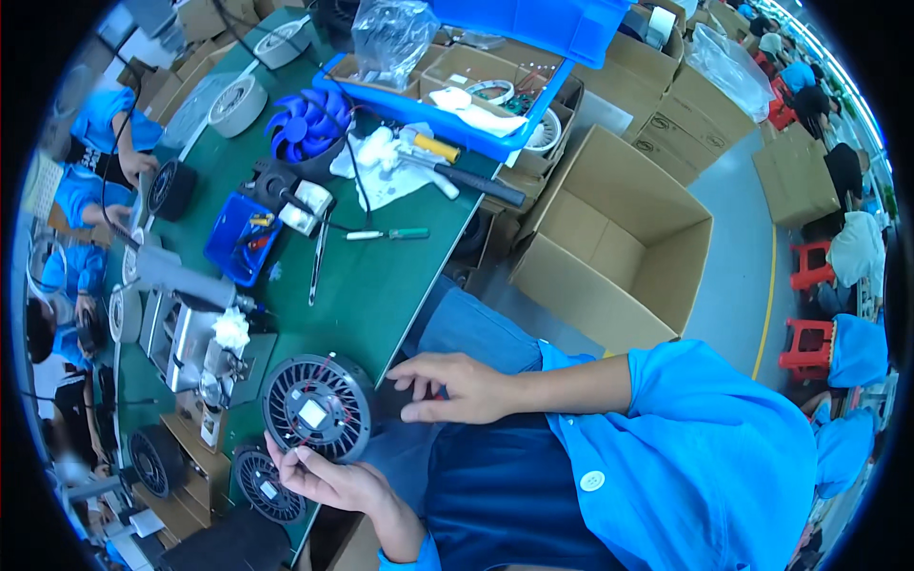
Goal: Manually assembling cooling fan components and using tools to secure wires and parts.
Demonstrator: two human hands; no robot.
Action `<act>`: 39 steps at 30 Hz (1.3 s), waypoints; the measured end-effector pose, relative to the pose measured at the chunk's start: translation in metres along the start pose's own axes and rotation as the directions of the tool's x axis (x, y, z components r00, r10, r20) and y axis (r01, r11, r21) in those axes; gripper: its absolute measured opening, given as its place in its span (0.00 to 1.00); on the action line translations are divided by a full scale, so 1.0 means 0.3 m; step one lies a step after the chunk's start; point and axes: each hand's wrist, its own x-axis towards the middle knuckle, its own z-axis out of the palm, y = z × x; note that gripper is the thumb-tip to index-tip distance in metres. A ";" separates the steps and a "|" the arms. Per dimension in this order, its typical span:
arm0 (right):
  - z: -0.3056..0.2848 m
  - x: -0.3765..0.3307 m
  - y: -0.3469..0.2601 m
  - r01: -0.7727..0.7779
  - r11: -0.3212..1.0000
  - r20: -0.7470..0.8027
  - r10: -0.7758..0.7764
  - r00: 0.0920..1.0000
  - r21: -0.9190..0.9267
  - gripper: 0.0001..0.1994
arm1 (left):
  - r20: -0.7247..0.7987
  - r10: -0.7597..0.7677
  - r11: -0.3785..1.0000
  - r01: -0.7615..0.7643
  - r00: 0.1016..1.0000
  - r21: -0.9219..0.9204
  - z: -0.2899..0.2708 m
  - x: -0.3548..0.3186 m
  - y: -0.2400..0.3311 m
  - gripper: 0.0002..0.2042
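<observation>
My left hand grips the lower rim of a round black fan-motor housing, its fingers beneath and thumb at the front edge. The housing is tilted toward me at the table's edge, showing radial ribs, thin red wires and a white square label in its middle. My right hand is just right of the housing, apart from it, with thumb and fingers spread. A small red and dark thing shows in the gap between them; I cannot tell what it is. A similar ribbed housing is below my left hand.
On the green table are a blue parts bin, a blue fan impeller, a green-handled screwdriver, tweezers and a metal fixture. An open cardboard box stands at right. Co-workers sit across the table.
</observation>
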 end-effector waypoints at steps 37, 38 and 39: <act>-1.242 0.080 0.579 0.030 0.835 -0.814 0.528 0.242 0.550 0.32 | 0.960 -0.060 0.968 -0.217 0.274 0.122 0.328 -0.199 0.212 0.20; -1.254 0.078 0.602 0.029 0.835 -0.814 0.528 0.242 0.550 0.32 | 0.954 -0.058 0.967 -0.221 0.296 0.127 0.323 -0.197 0.205 0.19; -1.267 0.068 0.625 -0.080 0.870 -0.838 0.491 0.238 0.487 0.32 | 0.947 -0.056 0.966 -0.224 0.316 0.132 0.318 -0.195 0.197 0.18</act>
